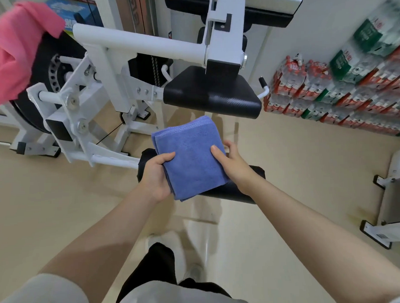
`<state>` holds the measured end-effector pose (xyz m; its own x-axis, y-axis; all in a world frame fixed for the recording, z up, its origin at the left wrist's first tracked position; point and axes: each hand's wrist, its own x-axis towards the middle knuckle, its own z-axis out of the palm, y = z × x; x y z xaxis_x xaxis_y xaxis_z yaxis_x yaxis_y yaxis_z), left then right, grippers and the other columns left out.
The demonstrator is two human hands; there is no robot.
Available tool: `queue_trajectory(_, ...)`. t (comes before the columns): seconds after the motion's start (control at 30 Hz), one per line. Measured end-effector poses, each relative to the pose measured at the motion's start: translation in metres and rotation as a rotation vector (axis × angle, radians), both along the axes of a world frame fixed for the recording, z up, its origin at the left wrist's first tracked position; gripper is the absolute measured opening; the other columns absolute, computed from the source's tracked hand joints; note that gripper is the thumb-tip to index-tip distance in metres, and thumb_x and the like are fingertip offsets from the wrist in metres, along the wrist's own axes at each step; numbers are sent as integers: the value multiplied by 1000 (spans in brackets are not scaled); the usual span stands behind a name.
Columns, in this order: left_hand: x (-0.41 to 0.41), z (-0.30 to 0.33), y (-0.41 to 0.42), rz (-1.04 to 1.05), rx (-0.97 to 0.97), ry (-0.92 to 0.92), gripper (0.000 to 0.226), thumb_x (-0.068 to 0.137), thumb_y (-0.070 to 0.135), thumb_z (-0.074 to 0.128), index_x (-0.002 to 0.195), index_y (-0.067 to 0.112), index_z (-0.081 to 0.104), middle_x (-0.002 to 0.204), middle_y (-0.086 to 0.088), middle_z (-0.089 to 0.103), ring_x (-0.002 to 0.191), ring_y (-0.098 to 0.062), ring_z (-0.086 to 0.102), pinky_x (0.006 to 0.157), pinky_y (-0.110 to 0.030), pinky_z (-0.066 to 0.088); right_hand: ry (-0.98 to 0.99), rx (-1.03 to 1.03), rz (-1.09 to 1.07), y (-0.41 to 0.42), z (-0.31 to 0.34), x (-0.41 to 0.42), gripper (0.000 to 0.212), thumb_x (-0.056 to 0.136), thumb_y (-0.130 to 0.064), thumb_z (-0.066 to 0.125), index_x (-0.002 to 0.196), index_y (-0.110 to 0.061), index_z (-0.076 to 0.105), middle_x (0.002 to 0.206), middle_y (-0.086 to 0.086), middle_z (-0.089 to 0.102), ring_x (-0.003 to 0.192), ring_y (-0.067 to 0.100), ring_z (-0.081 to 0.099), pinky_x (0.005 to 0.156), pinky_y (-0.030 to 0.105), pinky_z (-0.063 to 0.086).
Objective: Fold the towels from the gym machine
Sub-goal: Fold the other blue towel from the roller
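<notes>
Just two towels: blue towel [190, 156], pink towel [16, 51]

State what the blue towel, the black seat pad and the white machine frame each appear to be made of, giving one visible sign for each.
Blue towel: soft terry or microfibre cloth, judging by its fuzzy matte nap and stitched edge.
Black seat pad: probably padding under vinyl or faux leather; it shows a fine woven-looking texture and a slight sheen.
White machine frame: likely painted or powder-coated metal, being smooth, rigid tubing with bolts.

blue towel [190, 156]: folded square, held flat | pink towel [18, 49]: draped, blurred, seemingly unfolded
</notes>
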<state>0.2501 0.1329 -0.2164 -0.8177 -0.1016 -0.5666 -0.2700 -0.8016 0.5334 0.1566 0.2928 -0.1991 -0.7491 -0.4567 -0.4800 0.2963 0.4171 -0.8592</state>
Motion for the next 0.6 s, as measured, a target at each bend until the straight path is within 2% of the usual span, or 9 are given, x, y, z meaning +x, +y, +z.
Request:
queue_trajectory(0.07,5,-4,-15,35,-13,-47,28,78,16,49,102,12,63,99,-9,71,84,-31,68,79,-41,50,-125,-36,129,-6,-11,1,46,89,-51,52,126,-23,46,103,-9,63,83,10,61,63,24,48)
queue_trajectory(0.13,10,-7,-32,60,-21,-61,34,72,13,47,103,12,61,100,-9,69,87,-33,65,80,-41,51,-127,-90,240,-13,-20,-1,37,84,-41,63,117,-26,53,87,-13,64,71,10,58,56,23,45)
queue_trajectory(0.2,15,-10,-48,67,-13,-42,41,70,12,47,110,11,60,104,-9,69,92,-32,65,81,-40,51,-207,-175,245,-27,-25,-8,54,76,-28,72,125,-26,50,108,-7,67,91,16,66,71,31,54)
queue_trajectory(0.27,20,-9,-58,23,-9,-6,39,77,17,52,115,9,60,106,-8,70,94,-28,68,76,-36,55,-289,-277,190,-43,-26,-15,69,72,-18,75,133,-23,43,128,2,59,110,22,63,81,33,55)
queue_trajectory(0.33,25,-10,-66,-66,-47,-21,35,85,27,53,115,10,60,106,-6,72,91,-22,70,72,-35,57,-317,-321,182,-59,-25,-19,73,71,-13,75,135,-21,41,133,7,53,114,24,60,84,34,55)
queue_trajectory(0.43,30,-15,-77,-172,-110,-86,34,88,36,55,114,14,61,106,-4,72,90,-20,69,75,-34,55,-272,-272,265,-77,-25,-21,76,70,-11,74,136,-23,39,134,5,51,117,26,58,96,46,50)
queue_trajectory(0.47,30,-16,-81,-188,-144,-96,34,86,35,58,112,14,61,100,-3,73,85,-19,68,72,-30,53,-258,-256,300,-81,-24,-21,76,70,-11,74,137,-23,39,135,4,51,118,25,57,97,45,49)
queue_trajectory(0.53,31,-16,-87,-214,-246,-85,27,82,29,63,102,12,60,72,-1,68,60,-14,59,53,-22,45,-237,-216,366,-87,-21,-23,75,72,-13,73,137,-21,38,134,2,53,118,21,57,96,37,51)
queue_trajectory(0.6,31,-16,-90,-221,-323,-15,21,81,18,67,96,10,55,56,1,59,46,-12,49,43,-20,36,-225,-152,358,-92,-19,-24,66,78,-23,72,135,-17,40,131,3,56,115,19,59,93,33,51)
